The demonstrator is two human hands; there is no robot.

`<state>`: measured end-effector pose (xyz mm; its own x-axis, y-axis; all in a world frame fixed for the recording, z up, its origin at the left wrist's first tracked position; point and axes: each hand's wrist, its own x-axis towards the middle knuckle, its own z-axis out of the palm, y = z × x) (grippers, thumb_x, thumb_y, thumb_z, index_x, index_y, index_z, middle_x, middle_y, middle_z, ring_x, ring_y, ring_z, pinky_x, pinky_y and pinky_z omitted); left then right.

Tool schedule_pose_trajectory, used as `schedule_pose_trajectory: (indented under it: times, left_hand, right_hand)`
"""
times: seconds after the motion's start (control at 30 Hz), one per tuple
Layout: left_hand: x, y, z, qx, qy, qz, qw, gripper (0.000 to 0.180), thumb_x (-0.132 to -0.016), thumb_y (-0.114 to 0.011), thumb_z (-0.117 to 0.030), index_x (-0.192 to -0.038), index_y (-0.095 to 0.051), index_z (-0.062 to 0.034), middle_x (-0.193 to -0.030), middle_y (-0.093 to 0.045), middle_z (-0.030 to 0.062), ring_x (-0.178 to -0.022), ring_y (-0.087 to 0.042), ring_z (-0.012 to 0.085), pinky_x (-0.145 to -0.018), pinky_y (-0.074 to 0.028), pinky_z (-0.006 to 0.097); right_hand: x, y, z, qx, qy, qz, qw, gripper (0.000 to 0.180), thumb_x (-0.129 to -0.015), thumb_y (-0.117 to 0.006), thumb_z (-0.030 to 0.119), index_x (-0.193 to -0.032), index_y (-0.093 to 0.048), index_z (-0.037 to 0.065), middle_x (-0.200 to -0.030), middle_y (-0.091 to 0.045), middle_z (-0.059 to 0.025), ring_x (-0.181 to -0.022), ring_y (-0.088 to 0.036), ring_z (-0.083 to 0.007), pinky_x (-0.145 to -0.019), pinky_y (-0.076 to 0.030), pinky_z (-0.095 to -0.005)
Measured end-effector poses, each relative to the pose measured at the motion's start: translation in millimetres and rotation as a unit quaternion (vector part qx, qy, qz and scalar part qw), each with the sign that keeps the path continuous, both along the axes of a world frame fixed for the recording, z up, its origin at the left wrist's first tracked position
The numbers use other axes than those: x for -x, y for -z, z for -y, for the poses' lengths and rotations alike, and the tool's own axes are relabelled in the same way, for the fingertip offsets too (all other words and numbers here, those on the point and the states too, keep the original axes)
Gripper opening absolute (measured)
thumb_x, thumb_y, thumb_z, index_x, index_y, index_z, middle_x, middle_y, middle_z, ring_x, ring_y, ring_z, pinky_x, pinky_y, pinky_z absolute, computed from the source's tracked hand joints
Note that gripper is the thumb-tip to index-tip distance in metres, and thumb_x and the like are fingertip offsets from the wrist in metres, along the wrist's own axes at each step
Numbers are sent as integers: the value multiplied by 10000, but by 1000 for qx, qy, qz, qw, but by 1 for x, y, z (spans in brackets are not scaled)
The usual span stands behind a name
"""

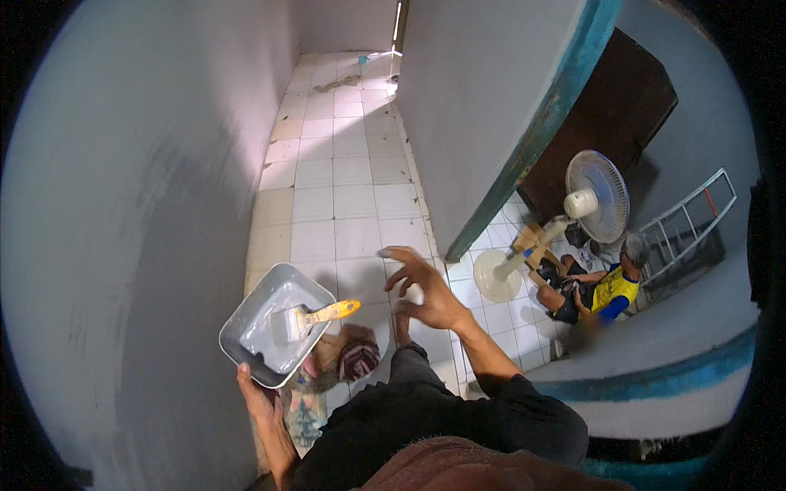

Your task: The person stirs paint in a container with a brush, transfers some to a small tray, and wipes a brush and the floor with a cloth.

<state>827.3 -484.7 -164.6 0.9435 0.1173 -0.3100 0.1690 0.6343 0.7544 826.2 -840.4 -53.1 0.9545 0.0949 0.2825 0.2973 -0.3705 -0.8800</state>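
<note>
My left hand (260, 393) grips the near edge of a white, grey-smeared paint tray (254, 316), holding it up beside the left wall. Across the tray rests a paintbrush (334, 312), its yellow handle sticking out over the right rim and its bristles lying in the grey paint. To the right of that handle, my right hand (422, 288) hangs in the air with fingers apart and nothing in them. The left wall (176, 270) shows a darker grey painted patch next to lighter grey.
White floor tiles (315, 204) run down the corridor. Below the tray lie crumpled cloths (358, 360). Through the blue-framed doorway (532, 139) at right are a standing fan (583, 202), a ladder (692, 217) and a seated person (614, 288) in a yellow and blue shirt.
</note>
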Motion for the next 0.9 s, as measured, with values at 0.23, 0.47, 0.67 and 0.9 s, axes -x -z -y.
schedule_pose_trajectory:
  times: [0.23, 0.47, 0.67, 0.9]
  left_hand:
    - [-144, 3, 104, 0, -30, -8, 1000, 527, -902, -570, -484, -1225, -542, -68, -1150, -616, 55, -1036, -595, 207, -792, -514, 375]
    - [-288, -2, 176, 32, -21, 8, 999, 567, -910, -550, -493, -1302, -486, -88, -1242, -568, 69, -1131, -553, 250, -851, -534, 448]
    - [-434, 17, 218, 6, 1, -10, 1000, 598, -910, -518, -532, -1336, -451, -118, -1275, -552, 75, -1083, -595, 269, -766, -571, 499]
    - [-640, 38, 277, 7, 37, 43, 998, 581, -938, -486, -475, -1361, -419, -82, -1302, -540, 98, -1117, -583, 292, -779, -558, 456]
  right_hand:
    - [-155, 17, 177, -138, 138, 47, 980, 554, -946, -506, 447, -1265, -510, -7, -1154, -613, -122, -822, -659, -201, -659, -492, -289]
    - [-337, 30, 267, -346, 224, -52, 910, 403, -981, -487, 395, -1051, -569, 7, -1080, -624, -103, -716, -667, -217, -579, -479, -298]
    - [-488, 105, 327, -243, 234, -156, 928, 378, -967, -516, 372, -1098, -600, 28, -1073, -647, -101, -745, -674, -237, -626, -494, -329]
    - [-559, 311, 467, 447, 114, -312, 831, 526, -880, -572, 485, -1108, -638, 16, -1177, -605, -236, -1035, -600, -405, -930, -461, -500]
